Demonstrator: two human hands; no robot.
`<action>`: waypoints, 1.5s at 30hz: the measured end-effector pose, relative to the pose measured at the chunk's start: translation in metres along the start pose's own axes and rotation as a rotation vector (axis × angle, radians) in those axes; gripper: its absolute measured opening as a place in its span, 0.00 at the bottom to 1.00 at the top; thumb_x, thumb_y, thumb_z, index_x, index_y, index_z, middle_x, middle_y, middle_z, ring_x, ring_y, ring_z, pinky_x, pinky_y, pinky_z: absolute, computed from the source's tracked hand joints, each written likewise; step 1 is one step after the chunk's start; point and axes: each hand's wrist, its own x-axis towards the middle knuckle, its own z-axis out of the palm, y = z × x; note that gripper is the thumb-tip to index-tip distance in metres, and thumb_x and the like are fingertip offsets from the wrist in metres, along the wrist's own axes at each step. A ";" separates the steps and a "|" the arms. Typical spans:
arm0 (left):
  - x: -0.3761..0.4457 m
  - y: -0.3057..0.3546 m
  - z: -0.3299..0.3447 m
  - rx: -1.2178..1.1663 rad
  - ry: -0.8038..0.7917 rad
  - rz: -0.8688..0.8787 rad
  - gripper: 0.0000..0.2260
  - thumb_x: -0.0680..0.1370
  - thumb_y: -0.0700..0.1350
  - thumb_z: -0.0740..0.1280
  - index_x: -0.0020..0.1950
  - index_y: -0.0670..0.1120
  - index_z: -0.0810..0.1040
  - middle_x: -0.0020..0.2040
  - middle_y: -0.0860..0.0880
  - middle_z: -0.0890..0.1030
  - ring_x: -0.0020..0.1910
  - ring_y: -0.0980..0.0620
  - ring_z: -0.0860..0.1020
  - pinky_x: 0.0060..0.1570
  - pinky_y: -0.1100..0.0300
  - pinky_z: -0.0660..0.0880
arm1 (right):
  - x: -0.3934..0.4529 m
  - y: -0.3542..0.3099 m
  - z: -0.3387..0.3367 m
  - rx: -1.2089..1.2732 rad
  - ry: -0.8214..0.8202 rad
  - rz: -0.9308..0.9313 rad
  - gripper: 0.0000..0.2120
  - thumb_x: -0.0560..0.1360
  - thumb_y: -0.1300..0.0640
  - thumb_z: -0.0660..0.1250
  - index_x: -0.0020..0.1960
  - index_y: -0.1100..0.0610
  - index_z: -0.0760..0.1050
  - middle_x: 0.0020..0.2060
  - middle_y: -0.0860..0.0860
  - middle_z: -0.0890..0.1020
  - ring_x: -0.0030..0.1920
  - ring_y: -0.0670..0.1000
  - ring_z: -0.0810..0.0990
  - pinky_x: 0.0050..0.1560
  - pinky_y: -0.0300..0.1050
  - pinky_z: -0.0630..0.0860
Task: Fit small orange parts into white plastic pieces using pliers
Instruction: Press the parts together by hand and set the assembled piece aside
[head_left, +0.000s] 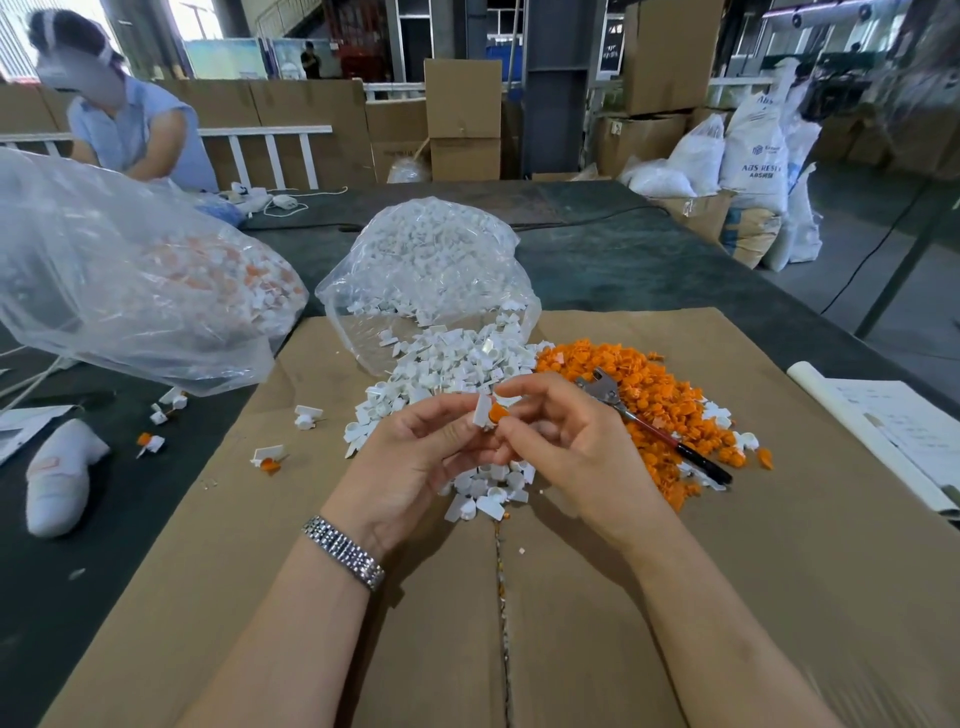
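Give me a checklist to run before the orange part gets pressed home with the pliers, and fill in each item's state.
1. White piece gripped by the left hand: ok, pinched at the fingertips.
2. Orange part set against the white piece: ok, the right hand holds it there; whether it is seated, cannot tell.
3. Pliers in hand: not ok, they lie on the orange pile beside the right hand.
4. A hand free to take the pliers: not ok, both hold parts.
5. Stock of white pieces within reach: ok, a white pile spills from the clear bag.
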 end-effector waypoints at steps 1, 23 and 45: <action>0.000 0.000 0.000 0.003 -0.004 0.000 0.08 0.73 0.38 0.75 0.52 0.42 0.87 0.50 0.38 0.86 0.46 0.43 0.85 0.50 0.56 0.82 | 0.000 0.000 0.001 -0.018 0.016 -0.007 0.08 0.79 0.61 0.70 0.56 0.52 0.80 0.43 0.53 0.84 0.42 0.53 0.86 0.49 0.46 0.83; 0.002 0.001 0.000 -0.026 0.038 -0.005 0.13 0.69 0.40 0.81 0.53 0.40 0.87 0.57 0.37 0.85 0.55 0.41 0.84 0.51 0.57 0.81 | -0.002 0.003 0.006 -0.117 0.101 0.003 0.09 0.77 0.57 0.73 0.56 0.48 0.82 0.43 0.49 0.82 0.44 0.51 0.82 0.49 0.46 0.82; -0.004 0.003 0.006 0.057 0.135 -0.030 0.09 0.63 0.43 0.82 0.37 0.43 0.85 0.44 0.38 0.86 0.46 0.42 0.86 0.50 0.55 0.82 | -0.001 0.010 0.008 -0.395 0.131 -0.185 0.09 0.74 0.58 0.76 0.51 0.51 0.80 0.42 0.43 0.81 0.45 0.48 0.82 0.45 0.37 0.80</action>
